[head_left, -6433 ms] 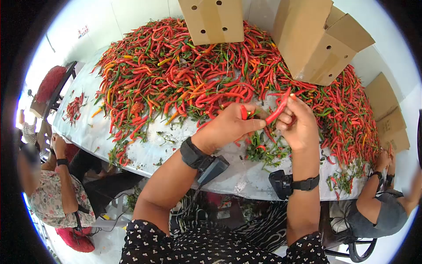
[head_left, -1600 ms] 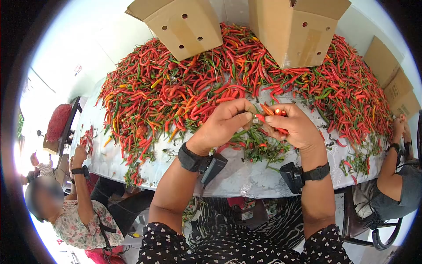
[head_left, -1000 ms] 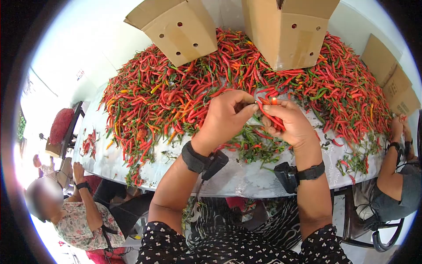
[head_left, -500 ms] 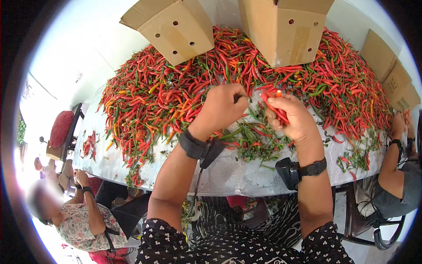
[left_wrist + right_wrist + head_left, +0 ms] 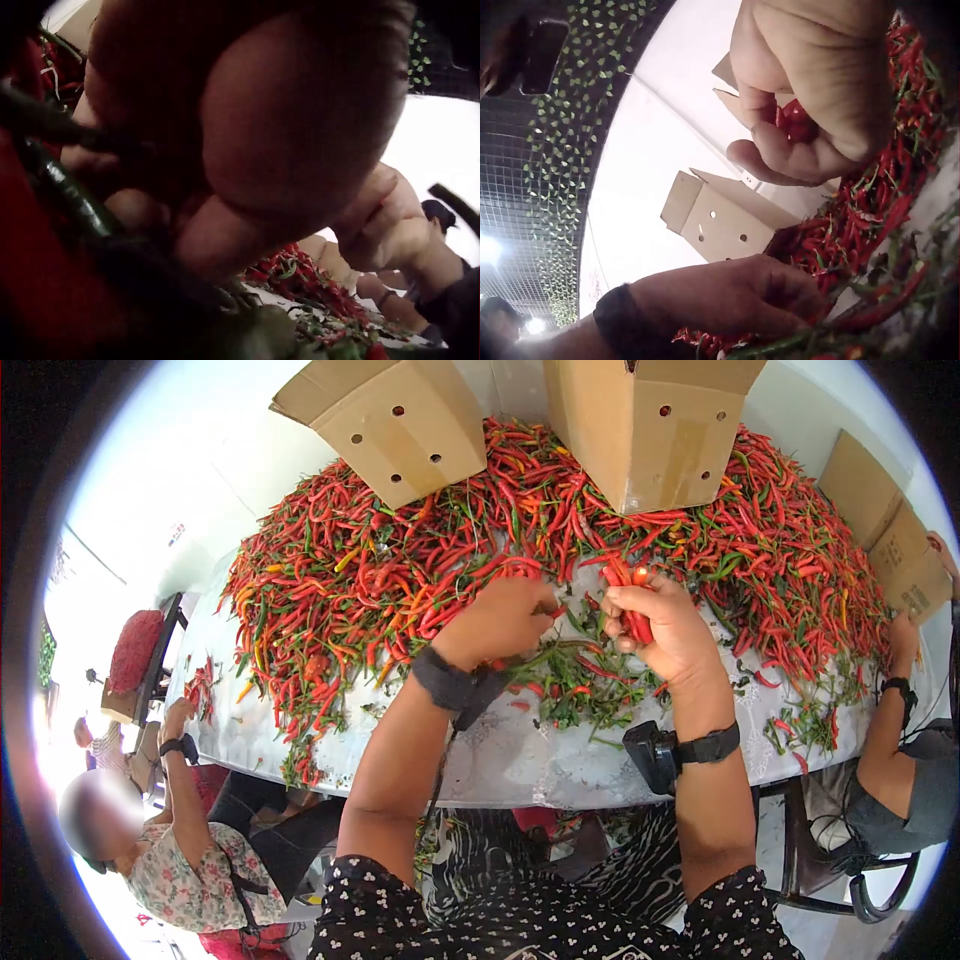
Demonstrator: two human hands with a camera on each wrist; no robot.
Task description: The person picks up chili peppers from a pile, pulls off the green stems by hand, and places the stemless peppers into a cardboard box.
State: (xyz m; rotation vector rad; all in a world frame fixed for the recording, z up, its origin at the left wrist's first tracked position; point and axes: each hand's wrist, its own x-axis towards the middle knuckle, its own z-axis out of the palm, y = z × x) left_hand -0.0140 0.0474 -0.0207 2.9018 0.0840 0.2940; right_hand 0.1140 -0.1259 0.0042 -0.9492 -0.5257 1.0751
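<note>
My right hand [image 5: 665, 625] grips several red chilies [image 5: 637, 622], their ends poking up between thumb and fingers. In the right wrist view, red shows inside the curled fingers of the same hand [image 5: 817, 90]. The left hand [image 5: 497, 622], blurred in the head view, is low at the near side of the chili pile [image 5: 345, 565], its fingers bent down. The left wrist view shows that hand [image 5: 292, 112] close among chilies, a green one [image 5: 71, 191] beside it; whether it pinches one is hidden. Green stems and scraps [image 5: 585, 695] lie between and below the hands.
Two cardboard boxes [image 5: 400, 435] [image 5: 655, 440] stand at the back of the heap, and more cardboard [image 5: 890, 530] leans at the right. Other people sit at the left [image 5: 200, 860] and right [image 5: 905, 790] of the pale table [image 5: 480, 780].
The left hand has parted from the right hand and dropped lower over the pile's near side. The right hand keeps its chilies. Earlier, both hands met at a chili.
</note>
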